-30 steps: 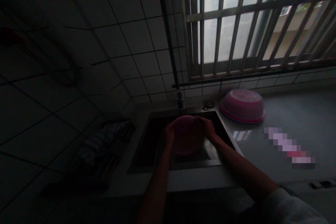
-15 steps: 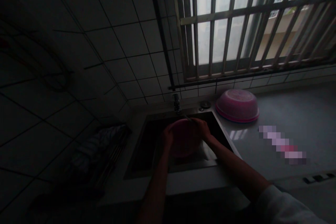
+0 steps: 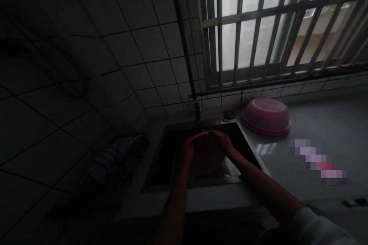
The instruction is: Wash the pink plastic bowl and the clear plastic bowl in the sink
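A reddish-pink basin (image 3: 207, 157) is tilted up inside the dark sink (image 3: 161, 160), below the faucet (image 3: 198, 115). Its far rim is the lightest part, and the rest sits in deep shadow. My left hand (image 3: 188, 148) grips the rim on the left side. On the upper right of the same rim, my right hand (image 3: 222, 141) is closed around the edge. The undersides of the fingers are hidden. Whether water is running is too dark to tell.
An upturned pink basin (image 3: 266, 116) rests on the counter (image 3: 324, 122) right of the sink. A blurred-out long item (image 3: 319, 160) lies nearer. Striped cloth (image 3: 112, 157) is heaped at left. A round drain cover (image 3: 229, 115) sits behind the sink; a barred window (image 3: 258, 19) rises beyond.
The view has swung slightly left, so everything appears further right. The held basin has tipped a little, its rim now showing as a thin light edge. Both hands keep their hold.
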Action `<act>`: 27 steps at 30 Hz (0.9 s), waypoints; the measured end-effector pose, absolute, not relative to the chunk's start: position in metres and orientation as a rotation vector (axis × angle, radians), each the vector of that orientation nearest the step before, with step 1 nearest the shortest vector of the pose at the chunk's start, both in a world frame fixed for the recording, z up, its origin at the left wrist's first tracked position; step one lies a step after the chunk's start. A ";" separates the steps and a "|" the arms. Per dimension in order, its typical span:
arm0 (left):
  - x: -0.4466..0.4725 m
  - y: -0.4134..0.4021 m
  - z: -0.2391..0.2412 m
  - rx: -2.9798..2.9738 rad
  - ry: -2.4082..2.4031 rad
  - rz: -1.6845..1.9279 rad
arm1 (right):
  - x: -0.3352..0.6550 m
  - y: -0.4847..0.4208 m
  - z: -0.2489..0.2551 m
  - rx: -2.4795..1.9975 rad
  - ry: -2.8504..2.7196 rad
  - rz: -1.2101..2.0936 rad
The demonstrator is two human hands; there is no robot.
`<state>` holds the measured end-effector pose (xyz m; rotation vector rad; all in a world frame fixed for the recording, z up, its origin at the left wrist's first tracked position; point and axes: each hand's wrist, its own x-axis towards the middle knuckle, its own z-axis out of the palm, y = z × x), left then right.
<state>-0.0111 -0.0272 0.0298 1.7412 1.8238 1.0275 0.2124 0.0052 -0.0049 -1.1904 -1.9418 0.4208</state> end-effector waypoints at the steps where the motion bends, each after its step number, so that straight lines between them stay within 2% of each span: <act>1: -0.013 -0.027 0.029 1.720 1.834 1.055 | 0.218 0.007 -0.005 -1.236 -1.917 0.416; 4: -0.012 -0.025 0.026 1.705 1.848 1.052 | 0.222 0.005 -0.008 -1.298 -1.914 0.384; 10: 0.002 -0.027 0.019 1.879 1.680 0.849 | 0.191 -0.007 -0.006 -1.089 -2.108 0.394; 20: -0.019 -0.021 0.019 1.602 1.878 1.217 | 0.235 0.010 -0.009 -1.369 -1.752 0.503; 27: -0.008 -0.023 0.014 1.883 1.594 0.929 | 0.196 -0.006 -0.005 -1.133 -2.046 0.487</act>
